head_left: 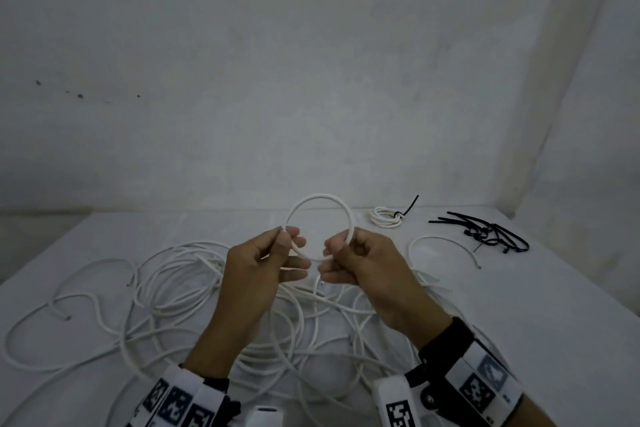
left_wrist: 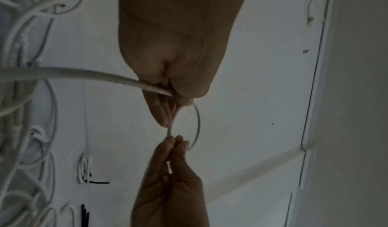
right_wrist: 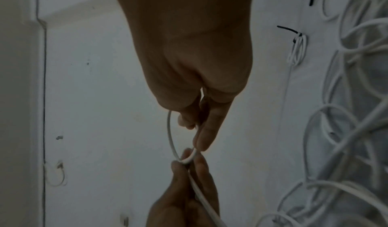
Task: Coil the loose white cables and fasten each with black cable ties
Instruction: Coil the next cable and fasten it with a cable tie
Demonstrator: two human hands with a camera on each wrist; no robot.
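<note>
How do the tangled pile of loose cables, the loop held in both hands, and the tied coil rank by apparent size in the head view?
1. Pile of loose cables
2. Held loop
3. Tied coil, which lies farther from the camera, so its true size against the loop is unsure.

Cable tangle [head_left: 214, 315] partly behind forearms

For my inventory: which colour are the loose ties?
Black; the loose ties show best in the head view.

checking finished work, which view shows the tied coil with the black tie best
The head view: the tied coil lies whole beyond the right hand, tie tail sticking up. Both wrist views catch it small, edge-on and dim, at the left wrist's lower left and the right wrist's upper right.
</note>
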